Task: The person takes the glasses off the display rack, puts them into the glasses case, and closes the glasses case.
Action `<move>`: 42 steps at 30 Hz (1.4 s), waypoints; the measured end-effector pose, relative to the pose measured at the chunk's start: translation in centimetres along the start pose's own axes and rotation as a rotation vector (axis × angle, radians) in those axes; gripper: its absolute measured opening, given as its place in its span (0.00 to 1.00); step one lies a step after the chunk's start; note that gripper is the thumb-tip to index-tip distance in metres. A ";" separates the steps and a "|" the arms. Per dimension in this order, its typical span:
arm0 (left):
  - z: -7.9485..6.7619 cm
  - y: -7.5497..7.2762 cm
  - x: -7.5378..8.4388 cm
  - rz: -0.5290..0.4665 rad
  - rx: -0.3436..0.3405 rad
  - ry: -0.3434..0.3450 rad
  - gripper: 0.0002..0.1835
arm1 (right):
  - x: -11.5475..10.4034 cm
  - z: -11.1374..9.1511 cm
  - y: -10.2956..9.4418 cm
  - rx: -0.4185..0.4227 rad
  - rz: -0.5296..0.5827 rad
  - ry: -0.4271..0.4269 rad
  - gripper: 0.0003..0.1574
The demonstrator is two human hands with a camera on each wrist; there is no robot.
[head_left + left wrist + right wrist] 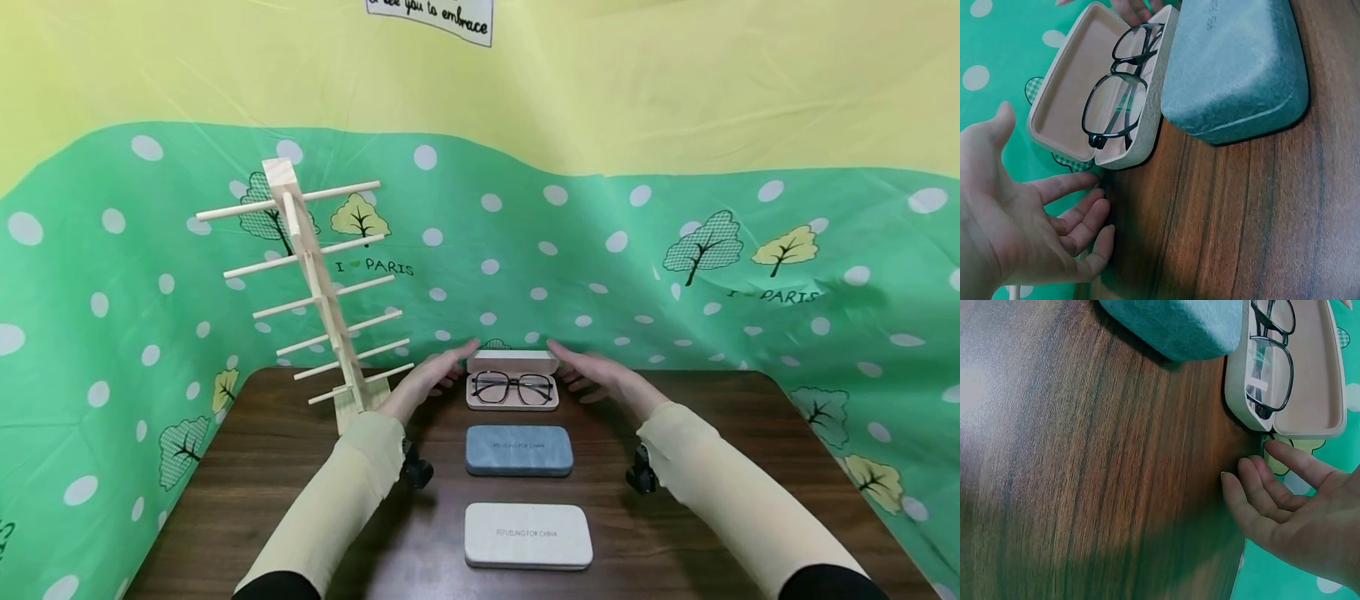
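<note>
Open case (pixel 512 377): cream, lid raised, at the desk's far edge, centred; lid leans toward the backdrop.
Glasses (pixel 512 387): black frame, folded, lying in the case's lower half.
Left hand (pixel 433 375): just beside the case's left end, fingers straight and spread, palm toward the case, holding nothing; contact cannot be told.
Right hand (pixel 592 372): just beside the case's right end, fingers relaxed and extended, holding nothing.
Blue-grey case (pixel 519 450): closed, just nearer than the open case, mid-desk.
White case (pixel 528 536): closed, near the desk's front edge, in line with the other two.
Wooden rack (pixel 318 292): leaning post with rungs, at the far left corner.
Desk (pixel 262 492): dark wood grain, rounded far corners.
Backdrop (pixel 675 267): green cloth with white dots and trees, yellow above, draped behind and round the sides.
</note>
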State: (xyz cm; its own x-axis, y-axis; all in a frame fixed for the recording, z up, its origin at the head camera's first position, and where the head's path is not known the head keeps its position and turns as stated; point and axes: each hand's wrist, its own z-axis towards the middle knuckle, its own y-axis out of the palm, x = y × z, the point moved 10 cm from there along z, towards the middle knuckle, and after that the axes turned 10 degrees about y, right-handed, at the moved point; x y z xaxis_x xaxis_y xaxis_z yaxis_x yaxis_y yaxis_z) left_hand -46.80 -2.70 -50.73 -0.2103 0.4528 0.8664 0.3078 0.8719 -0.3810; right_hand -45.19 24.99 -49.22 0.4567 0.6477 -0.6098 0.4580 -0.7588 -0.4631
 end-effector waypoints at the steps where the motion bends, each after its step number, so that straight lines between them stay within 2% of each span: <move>1: 0.0 0.1 0.1 0.001 -0.002 0.002 0.48 | -0.1 0.0 0.1 0.000 -0.002 -0.002 0.64; 11: 0.2 0.3 0.3 0.039 -0.002 -0.007 0.46 | -0.2 0.7 0.5 0.006 0.007 0.001 0.57; 19: 0.6 0.4 0.1 0.042 -0.008 -0.022 0.43 | 0.0 1.0 0.5 0.015 0.005 0.014 0.58; 29: 0.2 0.2 0.2 0.054 -0.002 -0.038 0.41 | 0.0 1.1 0.5 0.020 0.001 0.033 0.58; 37: 0.6 0.3 -0.1 0.065 -0.007 -0.029 0.42 | 0.2 1.2 0.4 0.016 -0.004 0.044 0.63; 42: 0.4 0.1 -0.2 0.067 -0.027 -0.019 0.41 | 0.2 1.4 0.3 0.014 -0.004 0.045 0.62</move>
State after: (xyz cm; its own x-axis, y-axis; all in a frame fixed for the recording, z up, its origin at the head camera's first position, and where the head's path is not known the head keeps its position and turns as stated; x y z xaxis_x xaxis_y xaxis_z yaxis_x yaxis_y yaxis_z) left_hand -47.14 -2.60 -51.05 -0.2061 0.5134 0.8330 0.3468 0.8344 -0.4284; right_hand -46.00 24.79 -50.44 0.4887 0.6526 -0.5790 0.4493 -0.7572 -0.4741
